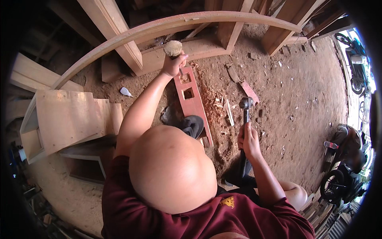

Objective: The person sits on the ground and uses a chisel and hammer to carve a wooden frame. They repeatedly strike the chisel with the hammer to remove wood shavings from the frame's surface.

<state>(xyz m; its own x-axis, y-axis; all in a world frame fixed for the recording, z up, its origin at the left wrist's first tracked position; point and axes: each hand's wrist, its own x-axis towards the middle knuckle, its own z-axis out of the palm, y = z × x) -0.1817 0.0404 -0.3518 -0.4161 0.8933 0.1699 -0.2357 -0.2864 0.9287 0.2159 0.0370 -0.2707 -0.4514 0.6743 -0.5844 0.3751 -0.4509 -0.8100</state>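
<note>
My left hand grips a chisel with a battered, pale top, held upright at the far end of a reddish board. That board lies on the dirt and has two squarish cut-outs, the upper one partly filled with chipped wood; the chisel's tip is at the upper one. My foot in a dark sandal rests on the near part of the board. My right hand is closed round the handle of a hammer, its dark metal head raised to the right of the board. Pale shavings lie between them.
A curved timber spans in front of wooden frames. Curved plywood pieces stand at left, near a small white bottle. Offcuts litter the dirt. Motorcycles line the right edge, beside a dark shape I cannot make out.
</note>
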